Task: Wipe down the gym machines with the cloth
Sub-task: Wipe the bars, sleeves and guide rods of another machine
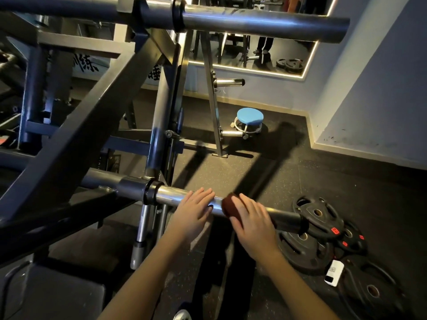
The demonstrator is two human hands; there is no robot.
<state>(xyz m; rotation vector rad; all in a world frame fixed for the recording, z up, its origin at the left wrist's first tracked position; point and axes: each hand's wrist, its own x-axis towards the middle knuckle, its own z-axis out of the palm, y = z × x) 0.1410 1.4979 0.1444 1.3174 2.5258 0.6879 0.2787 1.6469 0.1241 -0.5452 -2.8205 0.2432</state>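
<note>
A dark grey plate-loaded gym machine point(76, 139) fills the left of the view. Its lower chrome weight sleeve point(168, 196) sticks out to the right at waist height. A dark red cloth point(230, 205) is wrapped over this sleeve. My right hand point(253, 224) lies over the cloth and holds it against the sleeve, fingers curved round it. My left hand point(195, 210) rests on the sleeve just left of the cloth, fingers straight across the top, thumb below.
Black weight plates point(316, 218) lie stacked on the rubber floor at the right, with a small white device point(333, 272) on them. An upper weight sleeve point(265, 23) crosses overhead. A blue stool point(249, 116) stands near the wall, beside a plate rack point(213, 100).
</note>
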